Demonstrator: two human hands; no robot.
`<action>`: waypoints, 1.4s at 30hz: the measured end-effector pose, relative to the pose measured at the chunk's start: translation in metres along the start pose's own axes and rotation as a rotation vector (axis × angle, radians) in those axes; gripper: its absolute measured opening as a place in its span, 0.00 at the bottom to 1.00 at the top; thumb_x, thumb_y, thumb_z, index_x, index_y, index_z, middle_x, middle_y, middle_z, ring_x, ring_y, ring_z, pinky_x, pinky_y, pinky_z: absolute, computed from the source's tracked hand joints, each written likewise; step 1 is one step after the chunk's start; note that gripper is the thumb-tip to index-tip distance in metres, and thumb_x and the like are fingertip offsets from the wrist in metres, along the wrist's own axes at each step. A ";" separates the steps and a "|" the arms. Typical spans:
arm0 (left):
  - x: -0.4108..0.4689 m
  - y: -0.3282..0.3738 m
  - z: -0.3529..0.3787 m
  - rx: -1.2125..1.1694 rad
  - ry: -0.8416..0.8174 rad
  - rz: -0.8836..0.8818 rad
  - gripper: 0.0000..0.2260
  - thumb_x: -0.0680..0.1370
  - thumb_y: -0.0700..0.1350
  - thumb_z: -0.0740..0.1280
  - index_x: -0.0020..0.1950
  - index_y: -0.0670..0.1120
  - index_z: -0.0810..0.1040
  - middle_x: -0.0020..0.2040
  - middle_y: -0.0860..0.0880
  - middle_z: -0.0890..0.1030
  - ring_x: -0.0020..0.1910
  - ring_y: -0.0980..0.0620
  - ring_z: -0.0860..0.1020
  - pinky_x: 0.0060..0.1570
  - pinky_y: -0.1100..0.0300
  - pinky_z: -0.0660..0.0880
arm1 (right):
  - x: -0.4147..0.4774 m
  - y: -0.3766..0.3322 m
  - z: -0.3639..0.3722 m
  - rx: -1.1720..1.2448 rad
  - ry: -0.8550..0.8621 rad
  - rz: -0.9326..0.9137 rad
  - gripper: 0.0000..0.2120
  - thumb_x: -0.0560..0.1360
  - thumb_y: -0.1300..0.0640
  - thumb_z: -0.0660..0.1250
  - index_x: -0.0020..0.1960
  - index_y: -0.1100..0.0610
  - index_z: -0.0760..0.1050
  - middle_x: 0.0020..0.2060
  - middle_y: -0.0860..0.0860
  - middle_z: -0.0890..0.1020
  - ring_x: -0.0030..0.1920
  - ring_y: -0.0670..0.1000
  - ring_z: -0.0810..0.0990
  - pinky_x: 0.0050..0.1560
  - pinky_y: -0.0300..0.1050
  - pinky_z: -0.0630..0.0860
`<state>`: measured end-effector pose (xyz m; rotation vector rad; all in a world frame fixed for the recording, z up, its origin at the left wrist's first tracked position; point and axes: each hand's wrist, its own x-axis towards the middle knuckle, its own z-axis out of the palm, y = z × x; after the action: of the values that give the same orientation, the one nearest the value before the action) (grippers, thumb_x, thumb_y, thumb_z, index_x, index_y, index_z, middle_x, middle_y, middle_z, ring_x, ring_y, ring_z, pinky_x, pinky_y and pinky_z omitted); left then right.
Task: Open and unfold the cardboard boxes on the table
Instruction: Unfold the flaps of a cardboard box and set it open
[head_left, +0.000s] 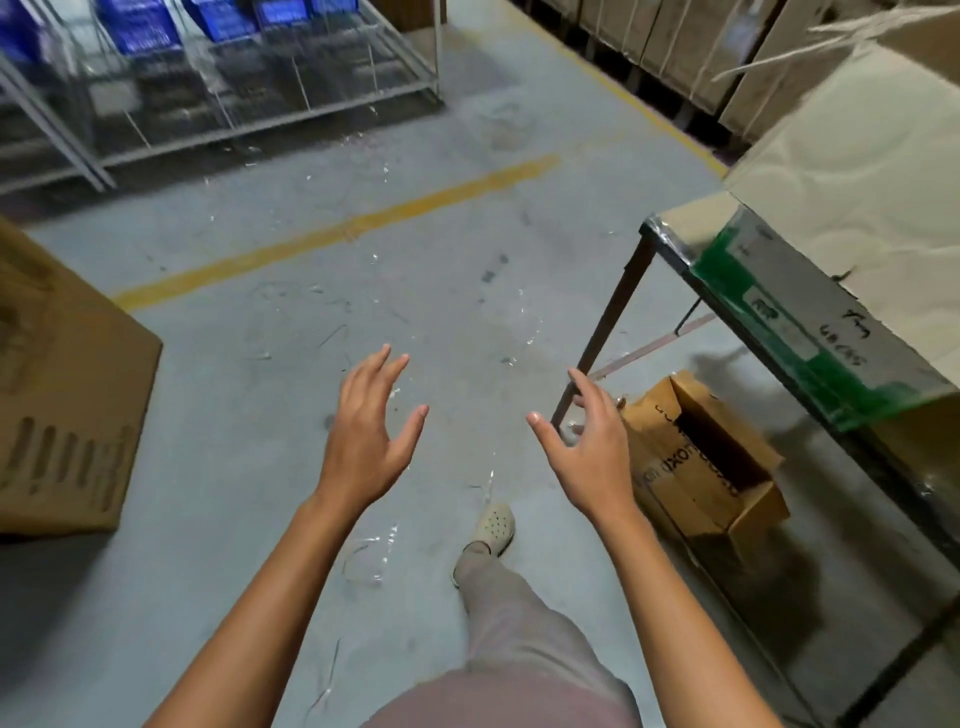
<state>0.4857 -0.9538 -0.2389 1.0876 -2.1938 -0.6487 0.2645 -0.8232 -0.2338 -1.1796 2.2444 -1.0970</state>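
you held your left hand (363, 441) and right hand (587, 457) apart, open and empty, maybe ready to grab the flat cardboard (857, 182) on the table (779, 322) beside you.

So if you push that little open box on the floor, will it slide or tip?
The box looks empty inside, so it's probably light and would likely slide on the smooth floor. Its open flaps may bend if grabbed.
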 end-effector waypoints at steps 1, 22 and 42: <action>0.022 -0.010 0.000 0.031 0.007 0.016 0.23 0.78 0.50 0.67 0.72 0.43 0.72 0.73 0.44 0.70 0.71 0.41 0.68 0.71 0.51 0.64 | 0.023 0.001 0.009 -0.036 -0.008 -0.023 0.32 0.76 0.41 0.69 0.76 0.49 0.64 0.74 0.49 0.68 0.73 0.51 0.66 0.70 0.57 0.70; 0.477 -0.084 0.109 0.008 -0.103 0.114 0.21 0.78 0.55 0.63 0.66 0.44 0.77 0.73 0.43 0.70 0.70 0.41 0.69 0.70 0.60 0.59 | 0.459 -0.017 0.040 -0.012 0.169 0.050 0.32 0.75 0.42 0.69 0.74 0.54 0.68 0.73 0.53 0.69 0.73 0.54 0.67 0.68 0.58 0.71; 0.919 0.039 0.305 -0.272 -0.418 0.707 0.22 0.78 0.56 0.64 0.67 0.45 0.75 0.73 0.44 0.69 0.69 0.43 0.69 0.68 0.60 0.62 | 0.754 0.002 -0.084 -0.037 0.837 0.278 0.34 0.74 0.36 0.63 0.76 0.51 0.65 0.73 0.49 0.68 0.71 0.51 0.70 0.65 0.59 0.75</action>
<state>-0.1932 -1.6407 -0.1565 -0.0002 -2.5123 -0.8503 -0.2249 -1.3990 -0.1626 -0.3963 2.9078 -1.6309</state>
